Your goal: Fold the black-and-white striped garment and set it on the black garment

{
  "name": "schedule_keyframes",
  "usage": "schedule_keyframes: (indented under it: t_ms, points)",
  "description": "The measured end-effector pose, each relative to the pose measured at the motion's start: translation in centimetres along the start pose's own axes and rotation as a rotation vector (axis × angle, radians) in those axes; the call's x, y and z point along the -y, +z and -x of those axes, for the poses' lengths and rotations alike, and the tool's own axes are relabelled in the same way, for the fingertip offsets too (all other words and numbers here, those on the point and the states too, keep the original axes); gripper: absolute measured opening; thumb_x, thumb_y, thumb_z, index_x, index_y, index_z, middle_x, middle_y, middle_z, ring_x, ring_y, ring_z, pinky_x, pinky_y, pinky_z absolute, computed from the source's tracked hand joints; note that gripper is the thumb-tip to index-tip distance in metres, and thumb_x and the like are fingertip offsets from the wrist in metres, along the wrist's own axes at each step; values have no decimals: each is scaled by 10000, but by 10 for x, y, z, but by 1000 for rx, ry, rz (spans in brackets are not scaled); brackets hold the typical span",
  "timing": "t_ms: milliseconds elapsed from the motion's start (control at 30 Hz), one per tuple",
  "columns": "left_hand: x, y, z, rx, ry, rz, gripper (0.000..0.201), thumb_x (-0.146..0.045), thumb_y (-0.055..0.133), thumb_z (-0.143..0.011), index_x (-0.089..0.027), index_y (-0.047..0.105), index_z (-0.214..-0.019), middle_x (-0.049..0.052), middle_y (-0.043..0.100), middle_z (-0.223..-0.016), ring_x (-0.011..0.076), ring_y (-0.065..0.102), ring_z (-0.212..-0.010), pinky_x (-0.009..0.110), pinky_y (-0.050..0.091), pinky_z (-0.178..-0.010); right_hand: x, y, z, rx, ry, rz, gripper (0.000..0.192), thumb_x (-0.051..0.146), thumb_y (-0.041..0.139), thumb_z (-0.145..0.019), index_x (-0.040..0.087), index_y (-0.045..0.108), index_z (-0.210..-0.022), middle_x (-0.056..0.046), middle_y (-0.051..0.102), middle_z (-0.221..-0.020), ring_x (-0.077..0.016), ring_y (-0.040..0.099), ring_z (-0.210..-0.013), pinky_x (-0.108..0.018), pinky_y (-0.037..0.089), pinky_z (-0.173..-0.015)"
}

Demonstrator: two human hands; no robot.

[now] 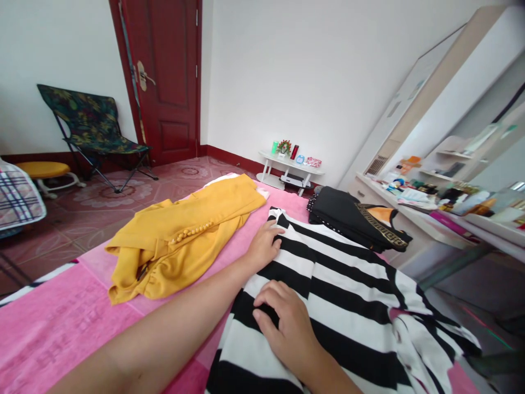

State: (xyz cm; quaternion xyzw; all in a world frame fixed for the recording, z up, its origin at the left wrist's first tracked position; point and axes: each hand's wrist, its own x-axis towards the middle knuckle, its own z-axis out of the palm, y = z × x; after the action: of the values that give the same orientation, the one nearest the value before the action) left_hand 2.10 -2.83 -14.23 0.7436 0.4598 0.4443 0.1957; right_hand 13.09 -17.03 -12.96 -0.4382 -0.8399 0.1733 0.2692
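A black-and-white striped garment (340, 290) lies spread out on a pink bed cover (53, 334). My left hand (264, 246) rests on the garment's upper left edge, fingers extended and slightly apart. Nearer to me, my right hand (289, 323) is on the stripes with its fingers loosely bent and the thumb a little apart from the index finger. Neither hand lifts any cloth. To the left of my left arm lies a yellow garment (197, 224) with a row of small buttons. A folded black garment (348, 216) with gold trim sits beyond the striped one.
At the right stands a dressing table (414, 219) covered with small items. A low white shelf (291, 161) by the far wall holds a plant and containers. On the left are a folding chair (98, 126), a yellow stool (43, 168) and a dark red door (164, 76).
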Motion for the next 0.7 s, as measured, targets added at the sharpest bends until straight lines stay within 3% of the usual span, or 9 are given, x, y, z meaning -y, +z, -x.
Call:
schedule_keyframes:
  t_ms: [100, 167, 233, 333, 467, 700]
  points:
    - [-13, 3, -6, 238, 214, -286, 338, -203, 522, -843, -210, 628, -1164, 69, 419, -1429, 241, 328, -1347, 417, 216, -1142, 0, 1, 4, -7, -26, 13, 87, 124, 571, -785, 204, 559, -813, 1, 559, -841, -161, 484, -823, -305, 360, -739]
    - [-14, 12, -16, 407, 183, -412, 453, -344, 479, -887, -163, 522, -1300, 115, 346, -1473, 272, 260, -1380, 434, 200, -1141, 0, 0, 5, -9, -42, 7, 92, 115, 566, -782, 201, 552, -809, -1, 553, -840, -161, 479, -822, -307, 349, -735]
    - [-8, 24, -30, 481, 93, -505, 651, -507, 398, -901, -101, 367, -1409, 163, 234, -1512, 302, 160, -1407, 448, 172, -1141, 0, -1, 5, -12, -50, -2, 96, 109, 563, -775, 199, 546, -806, -7, 550, -841, -165, 474, -822, -309, 344, -732]
    - [5, 42, -52, 484, 25, -571, 774, -634, 266, -891, -108, 257, -1459, 162, 141, -1536, 314, 79, -1419, 479, 106, -1142, -2, -1, 4, -14, -46, -20, 91, 113, 559, -770, 196, 545, -804, -17, 549, -845, -171, 472, -820, -309, 344, -723]
    - [15, 57, -69, 452, 3, -608, 742, -629, 232, -899, -135, 294, -1449, 154, 160, -1534, 297, 94, -1420, 484, 85, -1138, -3, -1, 4, -3, -25, -30, 77, 133, 566, -776, 198, 551, -812, -21, 552, -854, -171, 478, -827, -308, 351, -727]
    - [10, 58, -52, 377, 23, -645, 676, -608, 208, -912, -202, 330, -1438, 125, 194, -1531, 300, 107, -1418, 527, 90, -1123, -5, -1, 5, -28, -15, -31, 83, 138, 615, -755, 197, 580, -800, -4, 567, -830, -155, 494, -821, -307, 362, -751]
